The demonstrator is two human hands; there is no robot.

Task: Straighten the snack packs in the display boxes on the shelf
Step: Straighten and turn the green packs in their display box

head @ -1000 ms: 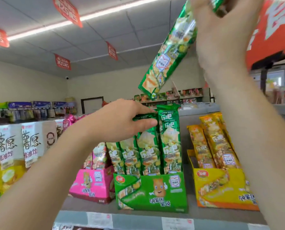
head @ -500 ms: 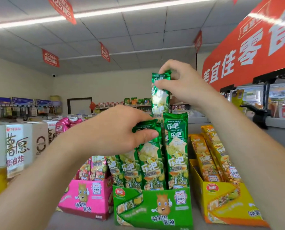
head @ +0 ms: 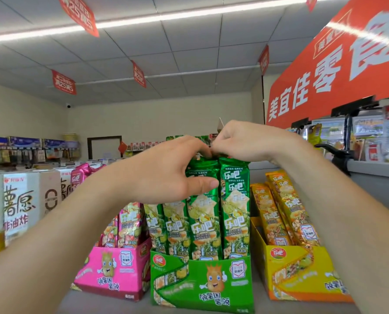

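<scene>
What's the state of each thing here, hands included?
green packs, upright in the green box
left hand, grips green packs' tops
right hand, fingers curled at pack tops, grip hidden
pink packs, tilted in pink box
yellow packs, tilted in yellow box

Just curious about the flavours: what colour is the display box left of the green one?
That display box is pink, seen best in the head view.

Bare shelf (head: 260, 291) runs back between green box (head: 200, 284) and yellow box (head: 291, 273); pink box (head: 112, 273) sits just beside the green one's left, blocking passage.
</scene>
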